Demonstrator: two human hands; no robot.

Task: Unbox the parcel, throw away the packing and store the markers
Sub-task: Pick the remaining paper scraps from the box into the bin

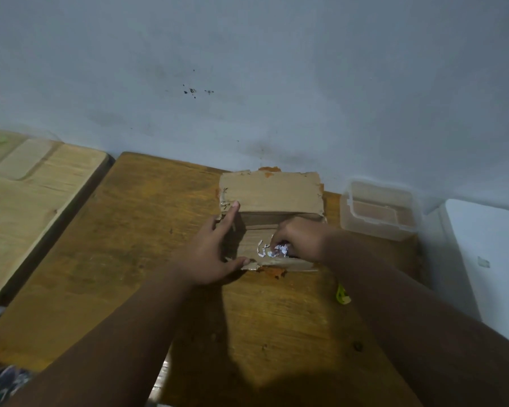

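A brown cardboard parcel [269,192] sits on the wooden table against the wall, its far flap folded up and back. My left hand [215,251] braces the box's left side, fingers spread, thumb on the near edge. My right hand [297,239] reaches down into the box and its fingers close on white shredded paper packing [272,250]. No markers show; the box's inside is mostly hidden by my right hand.
A clear plastic container [379,210] stands open to the right of the box. A small yellow-green object [342,295] lies partly under my right forearm. A lighter wooden board [36,195] lies to the left, a white surface [488,245] to the right.
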